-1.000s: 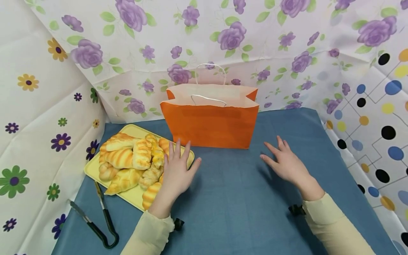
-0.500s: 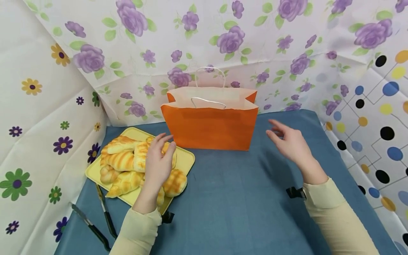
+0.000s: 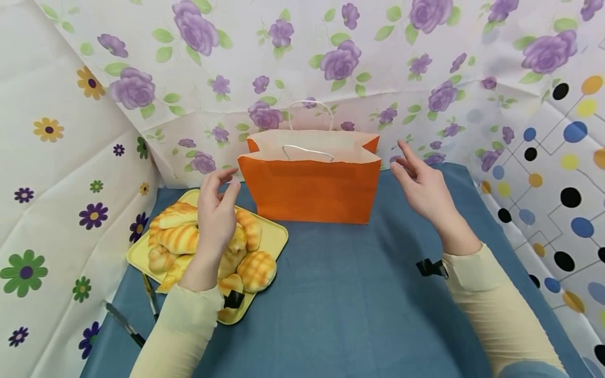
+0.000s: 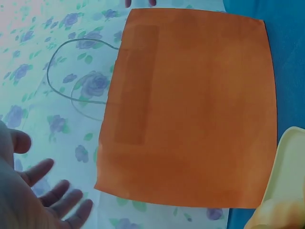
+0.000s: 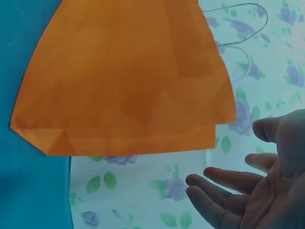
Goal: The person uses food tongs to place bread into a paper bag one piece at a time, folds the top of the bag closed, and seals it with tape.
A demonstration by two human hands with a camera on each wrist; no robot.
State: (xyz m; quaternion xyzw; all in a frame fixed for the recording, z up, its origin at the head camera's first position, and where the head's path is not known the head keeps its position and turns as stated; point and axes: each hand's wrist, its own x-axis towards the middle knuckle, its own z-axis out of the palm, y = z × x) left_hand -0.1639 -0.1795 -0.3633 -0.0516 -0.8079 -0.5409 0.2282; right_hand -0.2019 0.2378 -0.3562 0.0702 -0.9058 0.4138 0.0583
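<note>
Nearest, we see the breads [image 3: 257, 270] lying on the yellow tray [image 3: 275, 231]. Left hand [image 3: 215, 220] and right hand [image 3: 425, 191], loosely spread, hold nothing. Beyond, the orange bag [image 3: 309, 190] already stands upright, mouth open, untouched; we judge that grasping it is left.

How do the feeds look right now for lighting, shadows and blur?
Head view: bright, soft shadows on the blue cloth. Left wrist view: bluish cast, left hand dark, pastry in the lower-right corner blurred. Right wrist view: bluish too, right hand shaded, edges of the orange bag clear.
</note>
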